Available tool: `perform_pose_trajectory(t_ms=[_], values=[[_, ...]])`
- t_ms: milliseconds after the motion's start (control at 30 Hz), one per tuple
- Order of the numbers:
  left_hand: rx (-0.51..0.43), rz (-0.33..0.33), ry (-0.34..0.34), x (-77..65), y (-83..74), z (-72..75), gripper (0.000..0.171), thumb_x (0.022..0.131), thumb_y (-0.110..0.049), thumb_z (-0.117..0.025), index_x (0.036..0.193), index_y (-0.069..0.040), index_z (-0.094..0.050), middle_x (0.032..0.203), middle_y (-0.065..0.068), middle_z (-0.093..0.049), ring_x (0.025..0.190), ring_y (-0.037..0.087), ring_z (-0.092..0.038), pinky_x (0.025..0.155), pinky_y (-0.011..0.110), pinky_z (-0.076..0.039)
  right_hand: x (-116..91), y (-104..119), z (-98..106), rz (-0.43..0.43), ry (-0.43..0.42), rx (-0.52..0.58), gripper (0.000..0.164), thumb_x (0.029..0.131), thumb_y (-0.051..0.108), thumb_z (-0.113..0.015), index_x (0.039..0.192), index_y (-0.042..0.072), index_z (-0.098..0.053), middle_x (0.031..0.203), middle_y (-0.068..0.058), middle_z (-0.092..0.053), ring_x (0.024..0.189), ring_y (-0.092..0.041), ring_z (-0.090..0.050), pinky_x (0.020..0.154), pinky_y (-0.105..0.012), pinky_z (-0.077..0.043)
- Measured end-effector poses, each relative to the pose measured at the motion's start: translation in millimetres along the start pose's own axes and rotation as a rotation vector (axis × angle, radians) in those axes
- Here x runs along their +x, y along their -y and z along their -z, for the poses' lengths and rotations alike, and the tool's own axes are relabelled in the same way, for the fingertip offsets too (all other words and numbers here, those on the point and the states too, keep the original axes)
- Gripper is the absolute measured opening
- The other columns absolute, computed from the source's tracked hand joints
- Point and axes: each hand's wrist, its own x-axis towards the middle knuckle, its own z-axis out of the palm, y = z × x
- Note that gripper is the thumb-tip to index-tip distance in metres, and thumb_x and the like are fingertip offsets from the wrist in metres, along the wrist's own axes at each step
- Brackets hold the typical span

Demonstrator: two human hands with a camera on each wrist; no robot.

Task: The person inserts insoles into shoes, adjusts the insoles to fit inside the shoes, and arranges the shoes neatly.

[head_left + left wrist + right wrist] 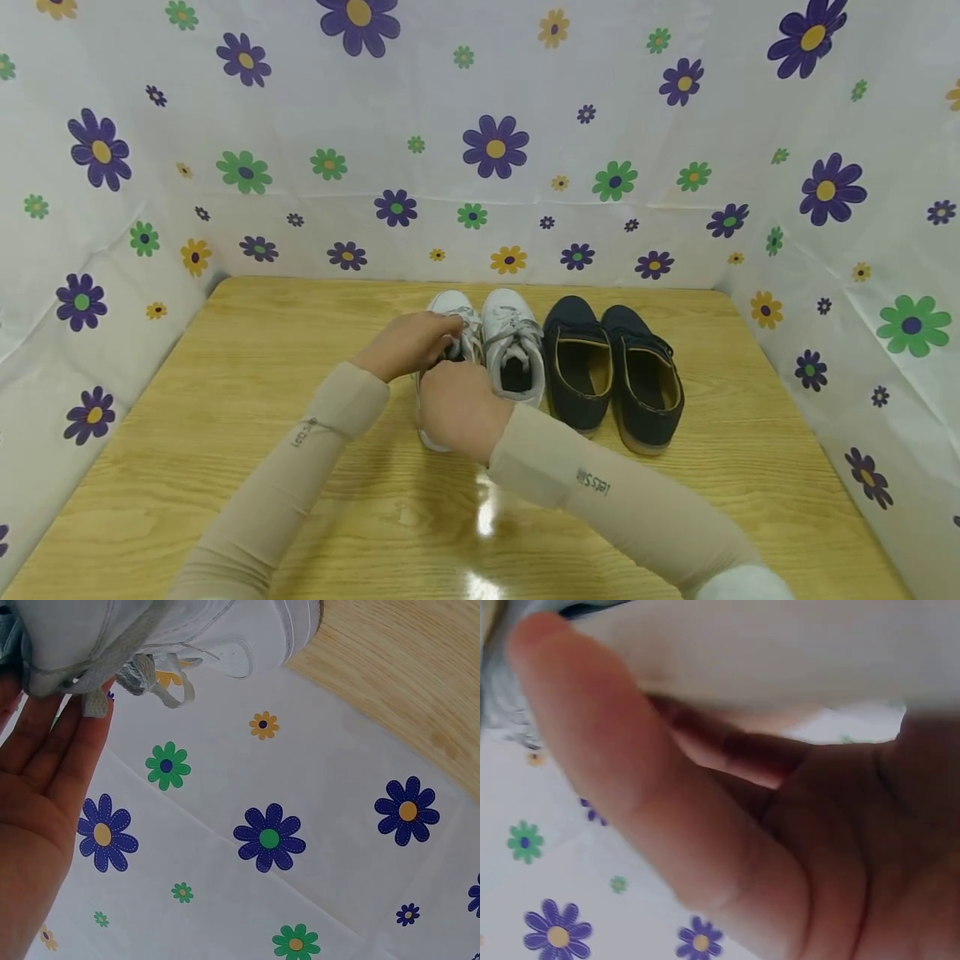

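Observation:
Two white lace-up sneakers stand side by side on the table, toes toward the back. My left hand [408, 343] is at the tongue of the left sneaker [448, 302]; in the left wrist view its fingertips reach under the tongue, beside a dangling lace [180, 694]. My right hand [461, 408] grips the same sneaker's heel and covers most of its rear. The right wrist view shows fingers bent around the pale heel [780, 652]. Close on the right is the other white sneaker [506, 312], laced, its dark insole showing.
Two dark navy shoes [573, 408] with tan linings stand right of the white pair, also toes to the back. The wood-grain table [247, 375] is bordered at the back and both sides by a white flower-printed cloth [300, 92].

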Motion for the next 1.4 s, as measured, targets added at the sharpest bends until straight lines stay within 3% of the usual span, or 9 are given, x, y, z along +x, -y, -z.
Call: perform_pose_trajectory(t_ms=[100, 267, 333, 467, 633, 933, 1033, 1233, 1400], values=[[0.017, -0.003, -0.011, 0.5, -0.4, 0.4, 0.012, 0.092, -0.001, -0.059, 0.095, -0.012, -0.060, 0.087, 0.004, -0.068, 0.067, 0.017, -0.057, 0.063, 0.035, -0.051, -12, 1, 3, -0.017, 0.009, 0.032, 0.038, 0.092, 0.039, -0.061, 0.065, 0.012, -0.063, 0.067, -0.004, -0.061, 0.063, -0.020, -0.062, 0.052, -0.033, -0.052], [0.016, -0.020, -0.028, -0.1, -1.1, 2.8, 0.012, 0.091, 0.000, -0.060, 0.094, -0.012, -0.060, 0.085, 0.004, -0.067, 0.064, 0.017, -0.057, 0.061, 0.036, -0.050, -17, -2, 6, -0.048, 0.002, 0.124, 0.038, 0.093, 0.039, -0.060, 0.091, 0.002, -0.066, 0.086, -0.014, -0.065, 0.084, -0.029, -0.063, 0.060, -0.037, -0.054], [0.011, -0.026, -0.036, 0.1, -0.7, 3.4, 0.012, 0.091, 0.000, -0.059, 0.093, -0.012, -0.060, 0.083, 0.004, -0.067, 0.063, 0.017, -0.055, 0.060, 0.035, -0.049, -15, -4, 7, -0.044, -0.007, 0.159, 0.036, 0.095, 0.038, -0.058, 0.094, 0.002, -0.065, 0.084, -0.015, -0.064, 0.081, -0.029, -0.062, 0.057, -0.034, -0.052], [0.004, -0.026, -0.044, 1.2, 0.1, 4.8, 0.012, 0.091, 0.000, -0.059, 0.092, -0.012, -0.060, 0.081, 0.003, -0.065, 0.061, 0.016, -0.052, 0.060, 0.034, -0.048, -13, -9, 6, -0.033, -0.054, 0.216, 0.028, 0.095, 0.031, -0.059, 0.081, 0.007, -0.063, 0.069, -0.009, -0.059, 0.067, -0.025, -0.060, 0.046, -0.030, -0.043], [0.001, -0.022, -0.041, 2.4, 0.4, 6.1, 0.013, 0.091, 0.001, -0.059, 0.092, -0.012, -0.060, 0.080, 0.003, -0.065, 0.060, 0.016, -0.050, 0.059, 0.034, -0.046, -8, -12, 4, -0.043, -0.083, 0.281, 0.025, 0.095, 0.027, -0.060, 0.079, 0.007, -0.062, 0.068, -0.008, -0.059, 0.065, -0.024, -0.060, 0.045, -0.029, -0.042], [-0.021, -0.022, -0.033, -0.4, -1.4, 3.0, 0.014, 0.091, 0.002, -0.059, 0.093, -0.012, -0.060, 0.080, 0.004, -0.065, 0.058, 0.015, -0.048, 0.056, 0.031, -0.044, 9, -18, -9, -0.027, -0.104, 0.357, 0.039, 0.097, 0.021, -0.057, 0.061, 0.012, -0.046, 0.050, 0.001, -0.037, 0.042, -0.011, -0.035, 0.041, -0.022, -0.028], [-0.022, -0.013, -0.025, -0.7, -1.1, 0.1, 0.015, 0.090, 0.001, -0.061, 0.094, -0.013, -0.060, 0.082, 0.003, -0.066, 0.059, 0.015, -0.050, 0.058, 0.032, -0.046, 15, -19, -10, -0.040, -0.088, 0.396, 0.038, 0.098, 0.020, -0.056, 0.063, 0.011, -0.047, 0.049, 0.000, -0.038, 0.043, -0.013, -0.038, 0.042, -0.022, -0.029], [-0.020, -0.009, -0.035, -0.8, 0.0, -1.7, 0.019, 0.087, 0.001, -0.065, 0.092, -0.016, -0.059, 0.081, 0.002, -0.066, 0.061, 0.016, -0.052, 0.059, 0.033, -0.046, 26, -16, -16, -0.054, -0.155, 0.325, 0.020, 0.098, 0.022, -0.056, 0.094, 0.003, -0.062, 0.066, -0.006, -0.057, 0.059, -0.020, -0.058, 0.050, -0.028, -0.047], [-0.021, -0.011, -0.039, -2.4, -0.8, -1.5, 0.016, 0.091, 0.000, -0.059, 0.093, -0.015, -0.059, 0.080, 0.002, -0.065, 0.061, 0.016, -0.050, 0.059, 0.033, -0.046, 23, -7, -29, -0.058, -0.248, 0.076, 0.038, 0.099, 0.032, -0.052, 0.116, -0.001, -0.059, 0.087, -0.014, -0.064, 0.076, -0.026, -0.063, 0.060, -0.035, -0.054]])
